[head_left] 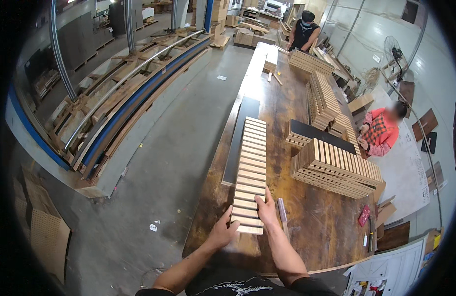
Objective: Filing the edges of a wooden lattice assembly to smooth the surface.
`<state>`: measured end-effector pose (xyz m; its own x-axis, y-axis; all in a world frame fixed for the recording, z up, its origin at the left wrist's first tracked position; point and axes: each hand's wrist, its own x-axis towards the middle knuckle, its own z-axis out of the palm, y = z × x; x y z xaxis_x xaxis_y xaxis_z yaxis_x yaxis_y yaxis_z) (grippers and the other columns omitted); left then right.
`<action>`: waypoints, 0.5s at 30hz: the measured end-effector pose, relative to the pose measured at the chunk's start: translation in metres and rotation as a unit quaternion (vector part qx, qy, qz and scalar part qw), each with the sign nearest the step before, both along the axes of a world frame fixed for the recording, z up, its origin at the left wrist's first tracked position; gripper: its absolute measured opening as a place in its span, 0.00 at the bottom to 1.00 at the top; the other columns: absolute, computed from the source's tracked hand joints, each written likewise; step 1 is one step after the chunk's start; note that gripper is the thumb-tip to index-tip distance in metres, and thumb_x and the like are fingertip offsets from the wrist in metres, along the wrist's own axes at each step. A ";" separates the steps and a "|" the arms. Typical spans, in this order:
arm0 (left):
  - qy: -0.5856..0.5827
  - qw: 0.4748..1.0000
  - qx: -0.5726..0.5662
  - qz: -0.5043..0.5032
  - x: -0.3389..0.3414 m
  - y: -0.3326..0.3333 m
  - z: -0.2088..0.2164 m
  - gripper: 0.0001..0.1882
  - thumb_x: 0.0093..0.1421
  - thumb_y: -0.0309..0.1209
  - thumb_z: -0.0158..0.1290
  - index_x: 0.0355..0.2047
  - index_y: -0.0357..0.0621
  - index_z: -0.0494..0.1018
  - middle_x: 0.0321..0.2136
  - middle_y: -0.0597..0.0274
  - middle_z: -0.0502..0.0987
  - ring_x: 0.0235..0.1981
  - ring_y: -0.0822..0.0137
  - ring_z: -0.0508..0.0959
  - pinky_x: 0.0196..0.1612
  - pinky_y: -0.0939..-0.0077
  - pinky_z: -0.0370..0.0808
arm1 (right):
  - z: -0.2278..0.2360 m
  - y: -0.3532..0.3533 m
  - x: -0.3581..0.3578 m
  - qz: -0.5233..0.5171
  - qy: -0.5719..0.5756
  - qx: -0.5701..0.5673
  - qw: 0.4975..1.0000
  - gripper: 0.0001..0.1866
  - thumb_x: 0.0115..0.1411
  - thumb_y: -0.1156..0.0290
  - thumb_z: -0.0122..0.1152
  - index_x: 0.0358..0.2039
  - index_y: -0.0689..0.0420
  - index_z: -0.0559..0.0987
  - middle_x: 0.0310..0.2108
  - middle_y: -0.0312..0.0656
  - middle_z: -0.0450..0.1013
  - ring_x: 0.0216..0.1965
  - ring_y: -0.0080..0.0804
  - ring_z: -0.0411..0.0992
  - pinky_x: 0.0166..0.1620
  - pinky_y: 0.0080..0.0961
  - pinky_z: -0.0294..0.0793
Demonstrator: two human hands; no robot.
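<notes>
Taking the slatted panel in the hands as the clock's centre, with twelve straight ahead of the person, a perforated sheet stands on the floor between eight and nine o'clock, and a long frame with a blue rail runs past ten. Toward half past eleven a flat dark board lies on the brown table, partly overlapped by the panel. At seven o'clock the left hand grips the panel's near left edge, thumb on top. The slatted panel points away toward twelve; whether its near end is lifted or resting, I cannot tell. The right hand, at five, clasps the opposite edge a little farther up, thumb also over the slats. Between four and five lies a slim pale strip. A dark-topped piece sits at two, a farther stack between one and two, and the nearest stack at three, beyond which a co-worker in red plaid stands. Judging by these stacks, a good share of similar panels is done; the held one looks fully slatted but is apart from them, and how many remain cannot be told.
</notes>
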<state>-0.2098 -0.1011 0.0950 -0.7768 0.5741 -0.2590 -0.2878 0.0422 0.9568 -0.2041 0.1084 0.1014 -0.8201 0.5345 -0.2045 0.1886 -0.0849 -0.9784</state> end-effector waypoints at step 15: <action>0.067 0.983 0.168 0.031 -0.139 0.060 -0.010 0.34 0.71 0.21 0.54 0.74 0.30 0.54 0.61 0.57 0.75 0.59 0.71 0.75 0.64 0.72 0.72 | -0.026 0.031 -0.122 -0.012 0.013 0.042 0.999 0.34 0.68 0.68 0.61 0.73 0.65 0.66 0.62 0.50 0.76 0.62 0.35 0.74 0.63 0.30 0.71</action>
